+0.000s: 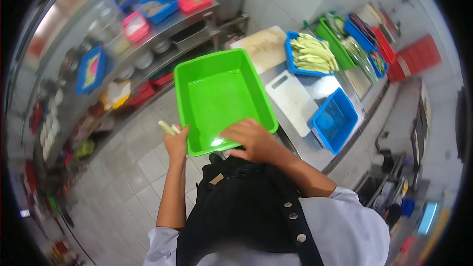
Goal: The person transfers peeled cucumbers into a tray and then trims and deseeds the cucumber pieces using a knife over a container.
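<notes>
A large bright green plastic tub (224, 91) is in front of my body, tilted, with some wet shine inside. At its near left corner, my left hand (176, 143) is closed around a few pale green vegetable strips (168, 128), its thumb against the tub's side. My right hand (251, 140) reaches over the near rim, its fingers stretched out over the tub's floor and slightly blurred. Whether its fingertips touch the plastic I cannot tell. To the right, a blue basket (310, 71) holds many similar pale green strips.
A steel counter at right bears a white cutting board (291, 101), a worn wooden-coloured board (261, 47), a blue bin (336, 120) and a green basket (335, 44) of vegetables. Steel shelves (162, 51) with coloured trays stand at left. Tiled floor (123, 167) lies below.
</notes>
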A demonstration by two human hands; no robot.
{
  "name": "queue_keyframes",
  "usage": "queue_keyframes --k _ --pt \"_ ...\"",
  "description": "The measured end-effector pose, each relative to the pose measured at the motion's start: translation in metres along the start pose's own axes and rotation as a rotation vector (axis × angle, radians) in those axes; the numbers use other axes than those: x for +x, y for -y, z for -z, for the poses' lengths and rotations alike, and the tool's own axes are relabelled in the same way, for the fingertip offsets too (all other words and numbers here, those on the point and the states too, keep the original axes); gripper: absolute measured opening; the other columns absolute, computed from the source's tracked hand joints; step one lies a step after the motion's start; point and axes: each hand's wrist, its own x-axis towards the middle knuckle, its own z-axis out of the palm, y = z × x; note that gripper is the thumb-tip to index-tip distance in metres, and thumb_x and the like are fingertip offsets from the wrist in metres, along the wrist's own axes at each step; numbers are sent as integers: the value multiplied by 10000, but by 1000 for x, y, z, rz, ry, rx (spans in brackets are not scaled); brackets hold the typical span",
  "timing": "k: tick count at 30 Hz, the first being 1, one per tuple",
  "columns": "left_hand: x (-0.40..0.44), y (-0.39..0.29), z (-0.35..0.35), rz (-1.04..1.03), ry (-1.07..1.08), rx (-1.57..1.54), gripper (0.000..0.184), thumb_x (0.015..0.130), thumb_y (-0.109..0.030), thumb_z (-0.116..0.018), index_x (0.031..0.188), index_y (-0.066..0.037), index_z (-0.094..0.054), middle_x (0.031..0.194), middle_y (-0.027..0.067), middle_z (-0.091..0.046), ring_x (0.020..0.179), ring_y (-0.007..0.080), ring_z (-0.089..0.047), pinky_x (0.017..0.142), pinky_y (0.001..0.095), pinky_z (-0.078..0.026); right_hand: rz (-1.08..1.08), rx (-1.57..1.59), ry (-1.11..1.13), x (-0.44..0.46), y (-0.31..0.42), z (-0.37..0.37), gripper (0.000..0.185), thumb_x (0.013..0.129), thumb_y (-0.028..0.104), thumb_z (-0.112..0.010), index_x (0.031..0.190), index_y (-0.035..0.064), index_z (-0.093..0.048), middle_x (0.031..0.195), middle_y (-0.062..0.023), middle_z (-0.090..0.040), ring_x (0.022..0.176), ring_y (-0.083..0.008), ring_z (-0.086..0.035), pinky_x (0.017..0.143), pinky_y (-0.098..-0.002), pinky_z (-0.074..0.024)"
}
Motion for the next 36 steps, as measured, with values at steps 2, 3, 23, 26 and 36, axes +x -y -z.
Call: queue_keyframes --k 2,3,23,26,36 --pt "20 -10 -4 -67 35 72 225 828 -100 -852 840 -56 -632 789 -8 -635 678 103 -578 631 303 -461 -175 -46 -251 -2 -24 24 386 915 146 -748 1290 74 -694 1202 -145 -703 1151 -280 -684 941 -406 -538" --pt "30 -11 -5 -94 62 106 240 827 -84 -851 837 -60 -612 808 -3 -639 695 101 -586 639 293 -464 -391 39 -427 -7 -47 28 386 944 145 -727 1312 51 -665 1198 -135 -701 1149 -257 -687 922 -392 -544" --pt "192 -179 -106 -344 360 254 319 857 3 -820 837 -97 -518 823 -23 -565 749 86 -541 701 268 -445 -1394 1280 -1270 -95 -361 44 652 873 56 -546 1506 147 -423 1338 -155 -592 1119 -324 -660 874 -509 -630" --pt "206 -185 -144 -356 413 241 309 873 10 -806 824 -99 -521 858 0 -619 761 88 -572 705 266 -454 -1470 1110 -1249 -89 -345 55 657 860 69 -547 1500 140 -415 1355 -138 -579 1106 -320 -645 867 -492 -614" --pt "245 -173 -215 -279 561 188 304 869 24 -804 830 -87 -523 974 91 -702 817 129 -632 739 297 -502 -1132 1226 -1465 -122 -353 42 826 821 35 -562 1600 179 -328 1425 -94 -544 1199 -298 -579 997 -449 -524"
